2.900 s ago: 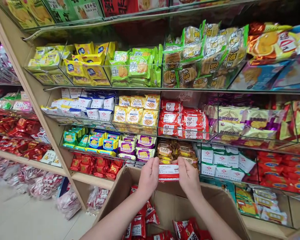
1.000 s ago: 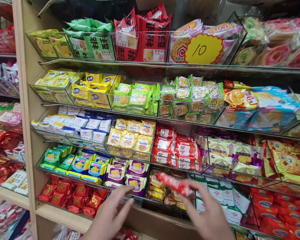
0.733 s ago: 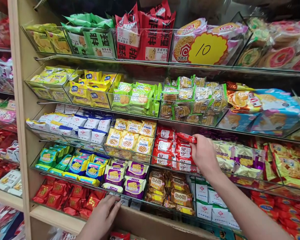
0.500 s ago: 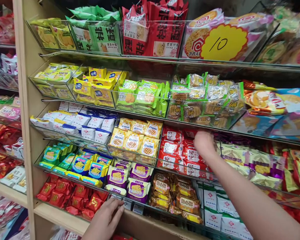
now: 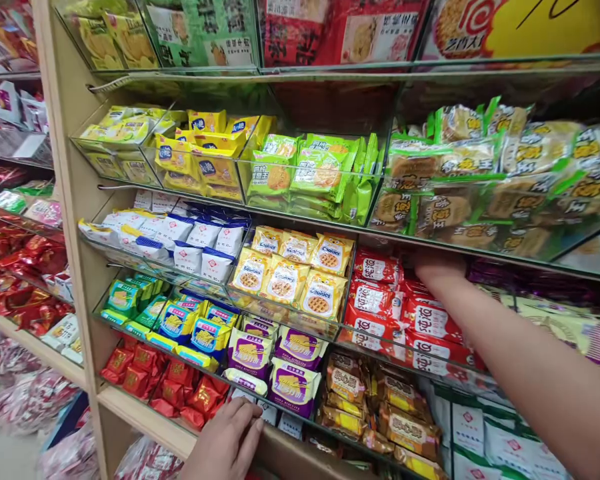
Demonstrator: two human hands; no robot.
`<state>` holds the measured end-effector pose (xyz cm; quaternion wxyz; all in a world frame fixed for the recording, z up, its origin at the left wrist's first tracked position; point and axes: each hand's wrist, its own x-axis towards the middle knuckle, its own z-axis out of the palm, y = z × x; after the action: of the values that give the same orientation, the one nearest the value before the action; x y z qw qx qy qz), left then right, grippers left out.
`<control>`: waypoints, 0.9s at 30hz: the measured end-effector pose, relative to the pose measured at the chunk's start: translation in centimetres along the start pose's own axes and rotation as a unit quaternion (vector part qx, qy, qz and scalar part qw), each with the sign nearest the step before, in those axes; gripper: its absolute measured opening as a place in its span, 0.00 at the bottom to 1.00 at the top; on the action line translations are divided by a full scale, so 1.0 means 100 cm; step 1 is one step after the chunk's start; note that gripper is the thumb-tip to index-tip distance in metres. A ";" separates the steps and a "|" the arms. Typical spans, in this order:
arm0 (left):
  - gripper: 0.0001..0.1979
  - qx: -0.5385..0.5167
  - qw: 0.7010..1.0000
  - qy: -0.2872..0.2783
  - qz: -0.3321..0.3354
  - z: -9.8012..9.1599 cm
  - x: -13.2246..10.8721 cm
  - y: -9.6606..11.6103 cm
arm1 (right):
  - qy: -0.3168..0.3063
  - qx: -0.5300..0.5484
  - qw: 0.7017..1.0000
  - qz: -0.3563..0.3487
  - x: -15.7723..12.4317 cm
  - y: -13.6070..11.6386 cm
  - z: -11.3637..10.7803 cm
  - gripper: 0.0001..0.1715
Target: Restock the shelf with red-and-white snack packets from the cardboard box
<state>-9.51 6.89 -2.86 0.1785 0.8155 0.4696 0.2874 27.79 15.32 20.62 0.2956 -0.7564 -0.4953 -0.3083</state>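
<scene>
Where clear-fronted shelves carry rows of snack packs, the right hand reaches deep into the bin of red packs, its grip hidden behind them. These are glossy, with white labels. Lower left, the left hand rests flat, fingers spread, on the shelf edge.

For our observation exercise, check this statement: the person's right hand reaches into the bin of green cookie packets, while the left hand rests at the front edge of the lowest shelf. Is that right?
Not quite. The head view shows the right hand reaching to the back of the bin of red packets, not the green cookie packets on the shelf above. The left hand does rest at the front edge of the lowest shelf.
</scene>
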 end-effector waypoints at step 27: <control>0.16 0.039 0.999 -0.015 0.001 -0.004 0.000 0.004 | -0.041 0.038 0.993 -0.101 0.005 0.000 0.009 0.24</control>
<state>-9.49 6.68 -2.38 0.1532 0.8265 0.4768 0.2569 28.14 16.27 20.44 0.2710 -0.7028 -0.5921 -0.2866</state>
